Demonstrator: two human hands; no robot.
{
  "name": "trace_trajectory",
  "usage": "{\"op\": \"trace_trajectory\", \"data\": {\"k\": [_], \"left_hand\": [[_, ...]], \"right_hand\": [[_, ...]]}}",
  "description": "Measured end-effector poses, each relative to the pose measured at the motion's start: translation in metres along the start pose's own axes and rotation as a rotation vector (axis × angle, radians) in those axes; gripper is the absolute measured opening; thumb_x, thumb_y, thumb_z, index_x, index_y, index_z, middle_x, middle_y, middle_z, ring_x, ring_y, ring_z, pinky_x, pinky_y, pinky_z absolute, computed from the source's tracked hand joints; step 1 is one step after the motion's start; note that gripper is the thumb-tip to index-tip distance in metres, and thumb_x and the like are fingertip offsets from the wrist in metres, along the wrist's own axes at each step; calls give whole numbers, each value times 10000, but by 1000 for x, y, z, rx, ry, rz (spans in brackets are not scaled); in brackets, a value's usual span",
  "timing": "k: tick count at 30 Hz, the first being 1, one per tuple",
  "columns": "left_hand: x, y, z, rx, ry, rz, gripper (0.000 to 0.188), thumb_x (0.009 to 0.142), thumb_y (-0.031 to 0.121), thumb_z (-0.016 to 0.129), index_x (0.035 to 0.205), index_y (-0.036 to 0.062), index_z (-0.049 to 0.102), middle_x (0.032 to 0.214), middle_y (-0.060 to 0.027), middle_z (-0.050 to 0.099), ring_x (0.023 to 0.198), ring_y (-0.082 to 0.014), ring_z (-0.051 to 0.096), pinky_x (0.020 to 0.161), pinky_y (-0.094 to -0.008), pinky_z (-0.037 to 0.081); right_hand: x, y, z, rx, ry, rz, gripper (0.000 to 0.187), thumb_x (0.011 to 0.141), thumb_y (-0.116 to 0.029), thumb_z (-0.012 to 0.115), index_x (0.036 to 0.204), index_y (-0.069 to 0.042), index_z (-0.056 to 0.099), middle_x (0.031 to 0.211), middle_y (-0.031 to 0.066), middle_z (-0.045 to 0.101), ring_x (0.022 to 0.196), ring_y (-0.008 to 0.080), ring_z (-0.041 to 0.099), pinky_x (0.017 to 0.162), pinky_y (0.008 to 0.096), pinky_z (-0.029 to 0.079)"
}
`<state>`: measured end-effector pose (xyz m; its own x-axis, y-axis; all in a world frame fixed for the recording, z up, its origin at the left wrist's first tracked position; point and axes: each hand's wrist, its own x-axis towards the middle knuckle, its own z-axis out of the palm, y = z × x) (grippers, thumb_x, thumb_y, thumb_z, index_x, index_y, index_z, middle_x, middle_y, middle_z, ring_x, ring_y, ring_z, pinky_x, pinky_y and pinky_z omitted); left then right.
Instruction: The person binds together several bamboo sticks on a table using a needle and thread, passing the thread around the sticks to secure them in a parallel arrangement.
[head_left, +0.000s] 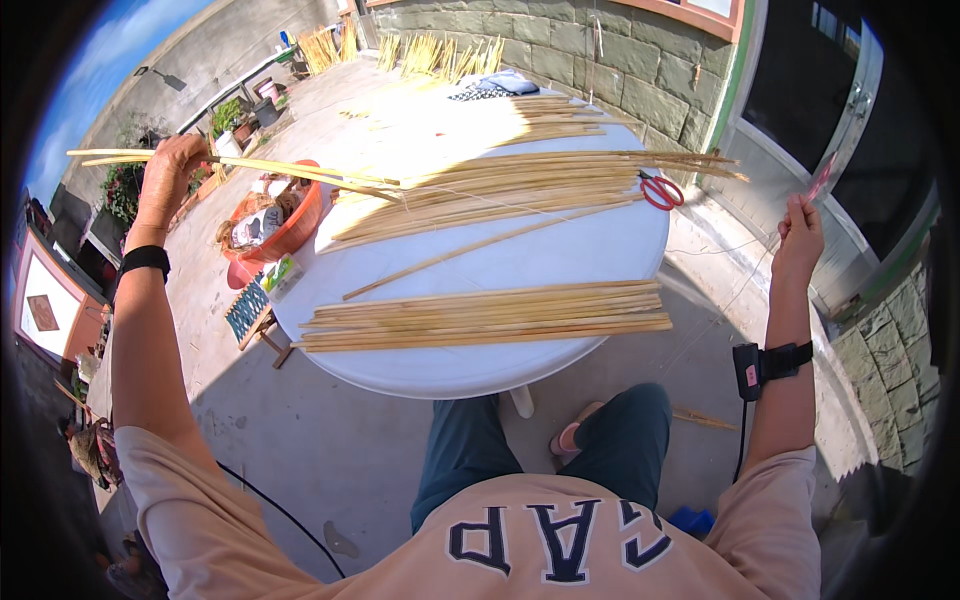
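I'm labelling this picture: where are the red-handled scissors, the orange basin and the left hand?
Red-handled scissors (661, 191): head view, on the red handles.
Orange basin (299, 233): head view, on its outer wall.
Left hand (181, 159): head view, on the hand's middle.

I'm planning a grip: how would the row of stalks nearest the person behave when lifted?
The nearest stalks look fairly stiff, lying nearly straight. Being thin, each is probably light. Lying side by side, they may shift apart.

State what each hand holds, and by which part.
The left hand grips thin stalks partway along, nearer their left ends. The right hand pinches a slim pink thing by its lower end; what it is cannot be told.
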<state>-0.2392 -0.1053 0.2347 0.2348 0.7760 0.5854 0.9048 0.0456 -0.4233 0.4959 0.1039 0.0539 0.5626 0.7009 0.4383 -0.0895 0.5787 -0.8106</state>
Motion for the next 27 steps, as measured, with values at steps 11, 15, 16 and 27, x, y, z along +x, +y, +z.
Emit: {"op": "trace_trajectory", "data": {"k": [11, 15, 16, 27], "left_hand": [[-63, -30, 0, -787, 47, -652, 75, 821, -28, 617, 858, 28, 583, 744, 30, 536, 679, -64, 475, 611, -239, 405], [-30, 62, 1, -1144, -162, -583, 139, 835, 30, 609, 971, 49, 632, 759, 35, 621, 630, -41, 514, 577, -181, 403], [-24, 91, -1, -1325, -200, -550, 152, 832, 31, 614, 981, 33, 640, 761, 19, 638, 625, -43, 529, 570, -183, 413], [-39, 288, -7, -1720, -759, -614, 277, 814, -47, 612, 1089, -51, 649, 727, -75, 663, 612, -86, 563, 582, -204, 463]], "right_hand": [[89, 21, -73, 46, 123, 63, 99, 867, -91, 666, 900, -53, 581, 691, -14, 496, 559, 58, 451, 471, 187, 379], [-20, -30, 26, 213, -310, 122, 98, 890, -99, 646, 946, -40, 590, 742, -11, 537, 627, 49, 479, 524, 180, 403], [-55, -40, 48, 273, -444, 189, 99, 893, -104, 642, 948, -40, 590, 765, -4, 554, 637, 48, 487, 528, 177, 405], [-223, -56, 91, 584, -401, 749, 282, 918, -110, 605, 1153, 44, 592, 773, -4, 514, 689, 63, 477, 579, 197, 407]]}}
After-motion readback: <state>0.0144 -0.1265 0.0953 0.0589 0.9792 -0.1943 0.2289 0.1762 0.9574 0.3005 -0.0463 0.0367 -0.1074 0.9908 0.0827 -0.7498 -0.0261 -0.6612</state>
